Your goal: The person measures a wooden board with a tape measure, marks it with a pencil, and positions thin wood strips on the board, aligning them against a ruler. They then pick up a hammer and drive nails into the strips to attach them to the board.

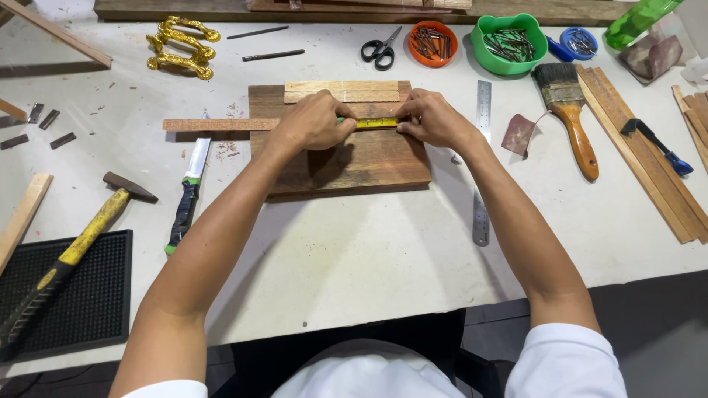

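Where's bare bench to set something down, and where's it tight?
Free: the white bench in front of the wooden board, between the chisel and the steel ruler. Also left of the board, below the brass handles. Crowded: the far right, with nail bowls, paintbrush and wood strips.

the left hand [313, 121] covers part of the yellow tape [377, 123] and the thin strip [214, 124] beneath. the hammer [70, 254] handle runs off the left edge. the green bottle [638, 21] is cut by the top edge.
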